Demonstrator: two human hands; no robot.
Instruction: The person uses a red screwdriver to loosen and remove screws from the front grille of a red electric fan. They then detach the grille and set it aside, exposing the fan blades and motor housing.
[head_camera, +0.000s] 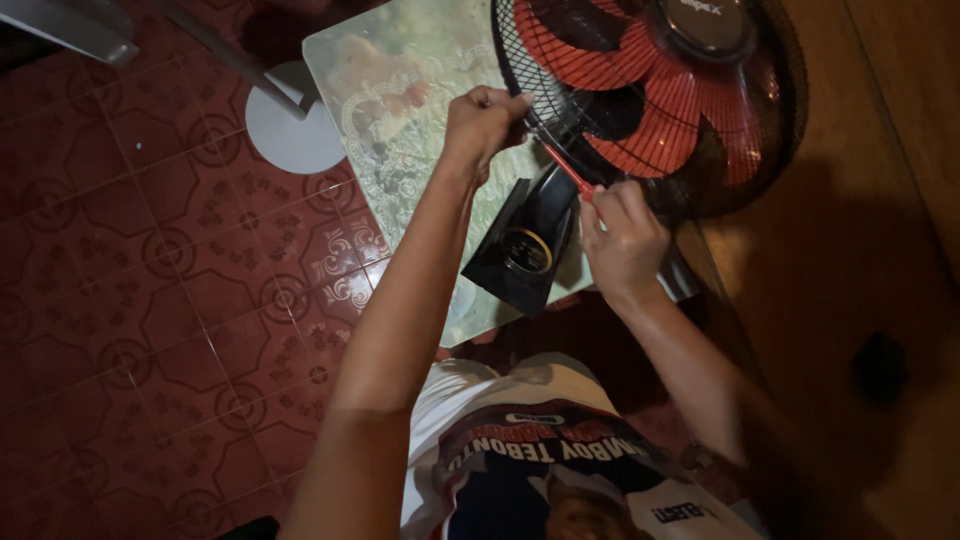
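Observation:
A desk fan (650, 90) with red blades and a black wire guard stands on a small table (400, 110) with a patterned glossy top. Its black base (525, 245) points toward me. My left hand (482, 122) grips the lower left rim of the guard. A red-handled screwdriver (568, 172) is held in my right hand (622, 240), its tip reaching the guard's rim just beside my left hand.
Dark red patterned floor tiles (150, 280) lie to the left. A white round stand base (290, 125) with a grey pole sits beyond the table's left edge. A wooden surface (880, 200) runs along the right. My printed shirt (540, 460) fills the bottom.

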